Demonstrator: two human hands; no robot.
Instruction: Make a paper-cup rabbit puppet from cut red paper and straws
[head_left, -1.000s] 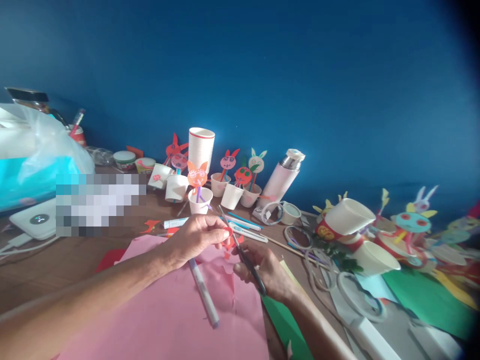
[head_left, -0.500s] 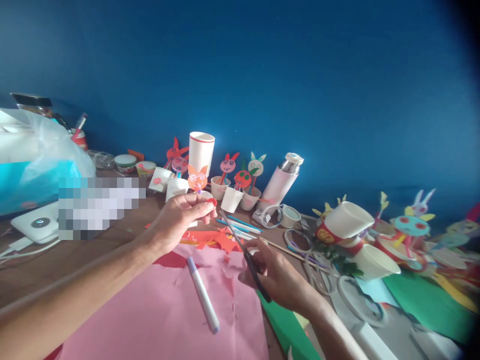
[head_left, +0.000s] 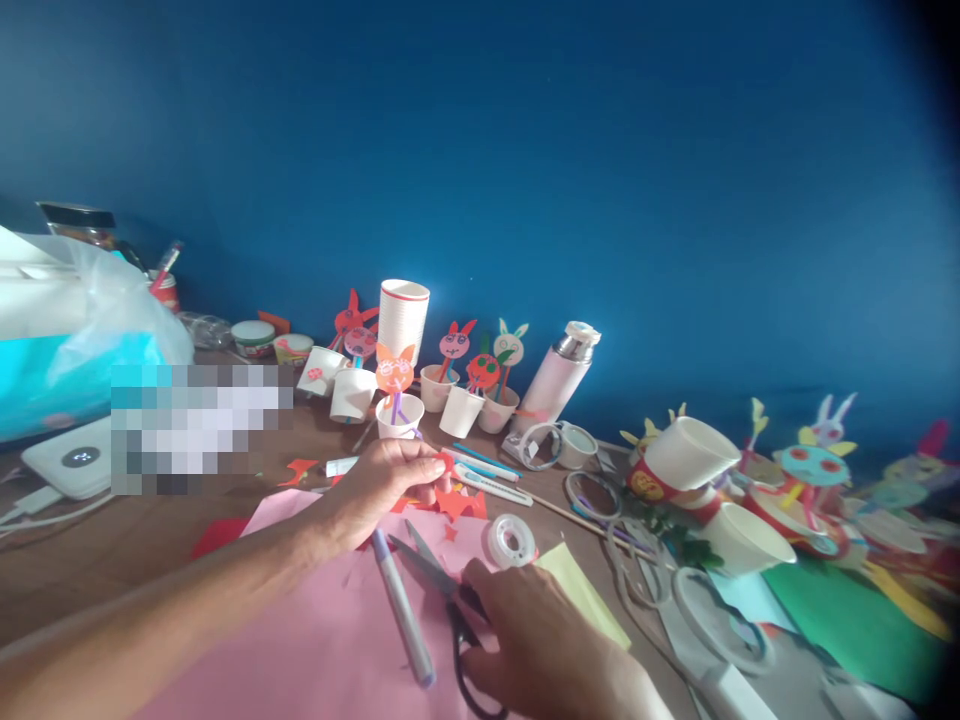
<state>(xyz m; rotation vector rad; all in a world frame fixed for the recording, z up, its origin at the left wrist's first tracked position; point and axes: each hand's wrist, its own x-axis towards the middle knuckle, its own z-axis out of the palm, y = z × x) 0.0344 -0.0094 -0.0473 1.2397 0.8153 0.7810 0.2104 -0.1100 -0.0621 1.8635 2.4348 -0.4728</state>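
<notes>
Between thumb and fingertips my left hand point(head_left: 401, 472) pinches a small red paper piece point(head_left: 448, 464), above the orange paper scraps point(head_left: 457, 503). My right hand point(head_left: 551, 625) is low over the pink paper sheet point(head_left: 300, 640), its fingers on the handles of the black-handled scissors point(head_left: 448, 590). The scissors' blades are spread apart and point away to the left. A marker with a purple cap point(head_left: 403, 612) lies beside them on the sheet. Just beyond my right hand is a roll of clear tape point(head_left: 512, 541).
Behind my left hand stand paper cups with paper faces point(head_left: 395, 370), a stack of cups point(head_left: 403, 315) and a thermos point(head_left: 559, 375). More cups point(head_left: 690, 452), green paper point(head_left: 855, 600) and a cable point(head_left: 637, 560) are at right. A power bank point(head_left: 71, 455) lies left.
My right hand has brought the scissors down and left onto the pink sheet, and their blades have spread. My left hand has moved lower and slightly right, still with the red piece.
</notes>
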